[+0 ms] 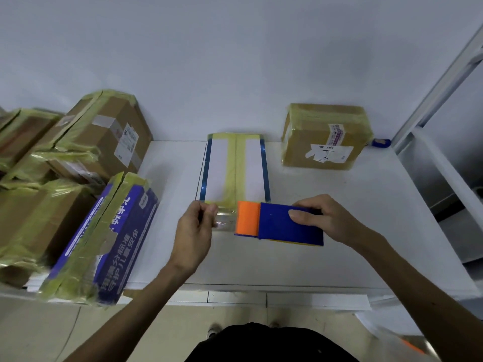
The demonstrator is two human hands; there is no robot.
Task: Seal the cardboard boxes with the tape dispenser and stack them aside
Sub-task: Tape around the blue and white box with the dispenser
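The clear tape [226, 221] stretched between the hands could go slack, fold on itself or land skewed on the near edge of the flat white box [222, 173], which lies at the centre of the frame on the surface [352, 244], if either end drops unevenly. The left hand [194, 231] pinches the tape's free end. The right hand [324, 218] grips the blue-and-orange tape dispenser [285, 226], held level just below the box.

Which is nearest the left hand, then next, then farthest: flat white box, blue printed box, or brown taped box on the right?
1. Flat white box, right beside the left hand.
2. Blue printed box, left.
3. Brown taped box, back right.
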